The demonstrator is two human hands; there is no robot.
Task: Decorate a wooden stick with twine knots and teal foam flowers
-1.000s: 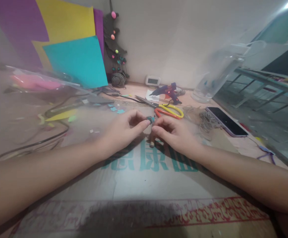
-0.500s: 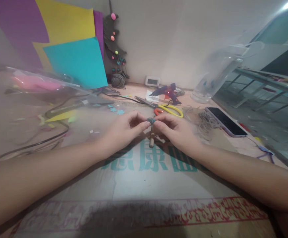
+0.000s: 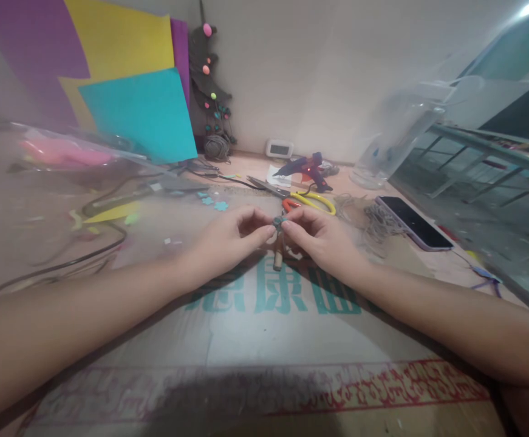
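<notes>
1. Teal and grey, the small piece sat at the centre of the frame, between your two hands.
2. Your left hand, left of centre, had its thumb and forefinger pinched on the left side of the piece.
3. Your right hand, right of centre, had its thumb and forefinger closed on the right side of it; the other fingers were curled and partly hidden.
4. Just below your fingertips showed the brown stick; whether it was joined to the piece, I cannot tell.
5. Behind your right hand lay the scissors, blades towards the upper left of the frame.
6. Above them, right of upper centre, lay the glue gun, near a white timer.
7. Towards the right edge, twine lay just beside a phone.
8. Blue cut-outs lay beyond your left hand.
9. Printed cardboard spread beneath your arms, its red border crossing the bottom of the frame.
</notes>
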